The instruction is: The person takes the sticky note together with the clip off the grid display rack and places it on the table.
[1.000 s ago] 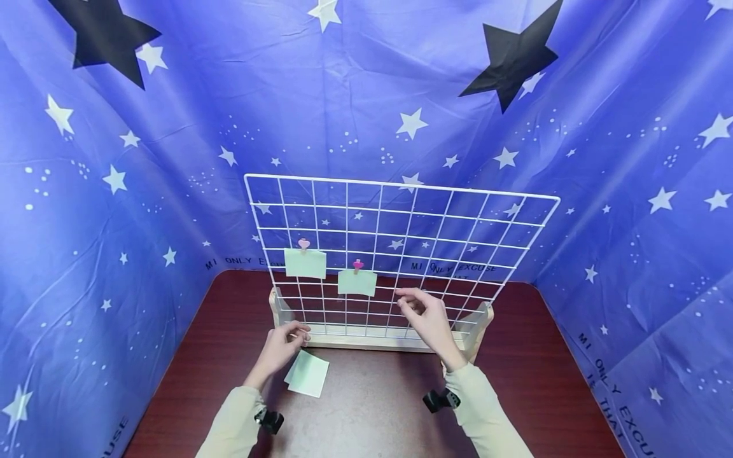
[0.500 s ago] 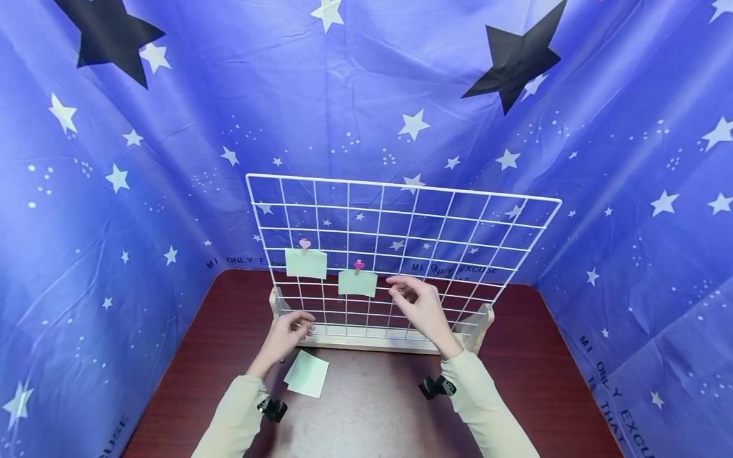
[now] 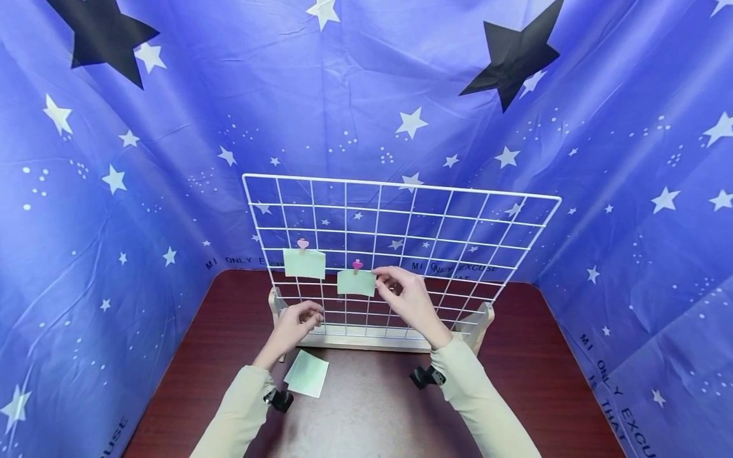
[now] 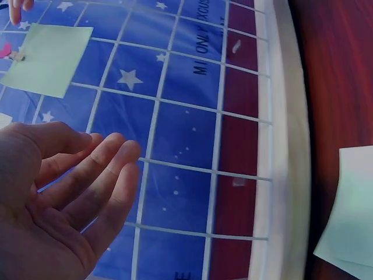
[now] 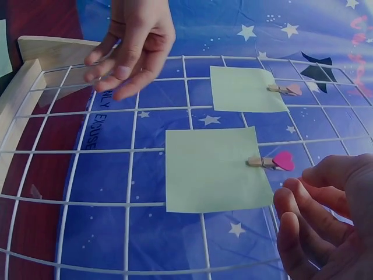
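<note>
A white wire grid stands upright with two pale green paper notes clipped on it. The left note hangs from a small wooden clothespin with a light pink heart; the right note, slightly lower, from one with a deep pink heart. My right hand is at the right note's right edge, fingers loosely bent; in the right wrist view its thumb and fingertips are near the deep pink heart, holding nothing. My left hand hovers before the grid's lower left, fingers relaxed, nothing in it.
Loose green notes lie overlapping on the dark red table, just in front of the grid's pale wooden base. A blue star-patterned curtain encloses the back and sides.
My right hand has moved left, and slightly up, to the right note's edge. My left hand has shifted up and to the right. The notes and clothespins stay where they were.
</note>
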Motion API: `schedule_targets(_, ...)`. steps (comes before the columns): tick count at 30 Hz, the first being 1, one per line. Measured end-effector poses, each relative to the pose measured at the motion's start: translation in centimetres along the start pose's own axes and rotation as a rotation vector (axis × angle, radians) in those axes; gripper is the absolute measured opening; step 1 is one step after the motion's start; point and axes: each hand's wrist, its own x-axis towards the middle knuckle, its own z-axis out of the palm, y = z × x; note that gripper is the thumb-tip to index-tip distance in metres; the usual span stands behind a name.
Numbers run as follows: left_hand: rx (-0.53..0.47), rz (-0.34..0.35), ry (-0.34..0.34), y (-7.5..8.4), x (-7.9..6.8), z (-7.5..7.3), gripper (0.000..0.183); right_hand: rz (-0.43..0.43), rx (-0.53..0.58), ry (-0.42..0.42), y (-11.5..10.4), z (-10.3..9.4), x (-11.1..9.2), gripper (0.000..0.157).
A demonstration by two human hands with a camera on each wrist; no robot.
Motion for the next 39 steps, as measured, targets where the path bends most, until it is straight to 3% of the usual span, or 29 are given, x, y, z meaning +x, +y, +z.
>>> schedule_targets(15,-0.039,0.07,0.025,3.3,2.3,-0.6,0.016,-0.007,-0.004,0.0,-0.4,0.9,1.7,0.02)
schedule_targets(22,0.044,0.139,0.077,4.2,2.8,-0.8,0.017,0.0,0.027,0.001,-0.6,1.6,2.2,0.022)
schedule_targets(31,0.033,0.198,0.099,4.8,3.4,-0.5,0.024,-0.009,-0.085,0.076,-1.2,2.7,2.5,0.024)
schedule_targets(39,-0.013,0.185,0.099,5.2,3.8,-0.2,0.022,0.044,-0.161,0.092,-1.8,3.0,2.4,0.029)
